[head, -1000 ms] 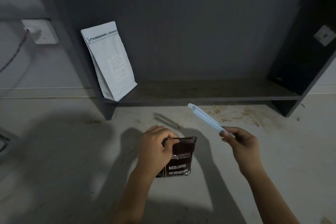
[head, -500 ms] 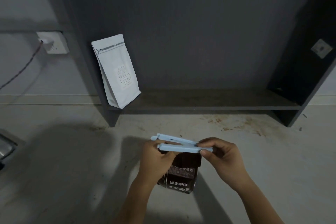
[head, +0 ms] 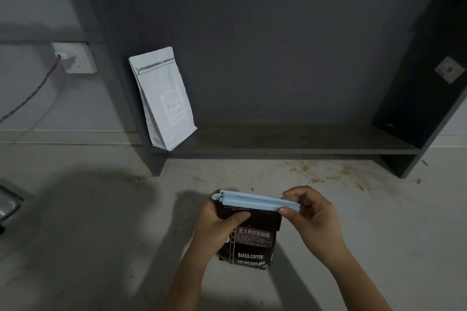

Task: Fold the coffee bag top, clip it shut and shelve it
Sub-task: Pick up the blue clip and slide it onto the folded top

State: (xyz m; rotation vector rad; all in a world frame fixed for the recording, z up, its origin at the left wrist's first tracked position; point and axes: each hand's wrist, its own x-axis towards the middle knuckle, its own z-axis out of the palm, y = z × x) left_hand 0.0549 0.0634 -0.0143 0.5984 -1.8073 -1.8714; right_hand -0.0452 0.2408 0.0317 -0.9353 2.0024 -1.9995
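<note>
Nearest the camera, a dark brown foil coffee bag (head: 252, 240) printed "BAKED.COFFEE" stands upright on the pale, stained counter surface (head: 379, 235), held between both hands. The left hand (head: 217, 225) wraps the bag's left side, thumb pressed across the front below the top edge and fingers curled behind. A long pale blue plastic sealing clip (head: 255, 200) lies level across the bag's top edge; whether it is fully snapped closed cannot be told. The right hand (head: 316, 217) pinches the clip's right end narrowly between thumb and forefinger. Beyond, a low dark grey shelf board (head: 290, 144) runs between dark uprights. A white stand-up pouch with a label (head: 164, 101) stands at its left end, leaning against the upright. Left of that, a white wall socket (head: 75, 58) carries a plugged cable.
</note>
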